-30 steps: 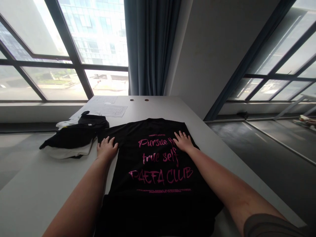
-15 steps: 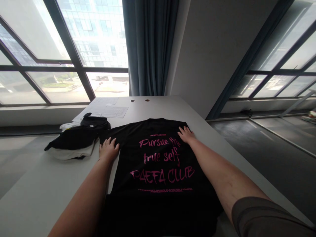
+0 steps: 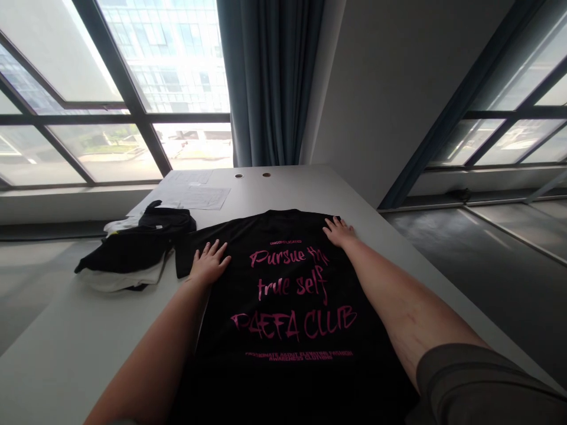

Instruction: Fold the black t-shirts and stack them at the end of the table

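Observation:
A black T-shirt [image 3: 283, 354] with pink lettering lies spread flat on a white table [image 3: 66, 348] in front of me. My left hand [image 3: 209, 264] rests palm down on its left part, near the sleeve, fingers apart. Palm down too, my right hand [image 3: 340, 231] lies flat on the far right corner of the shirt, close to the table's right edge. Neither hand holds anything.
A heap of black and white clothes [image 3: 133, 251] lies on the table to the left of the shirt. Paper sheets [image 3: 195, 192] lie at the far end near two cable holes. Windows and a blue curtain [image 3: 270, 82] stand behind the table; bare floor lies to the right.
My right hand slid from the lettering outward to the shirt's far right corner. My left hand moved a little to the right, further onto the shirt. The view tilted slightly.

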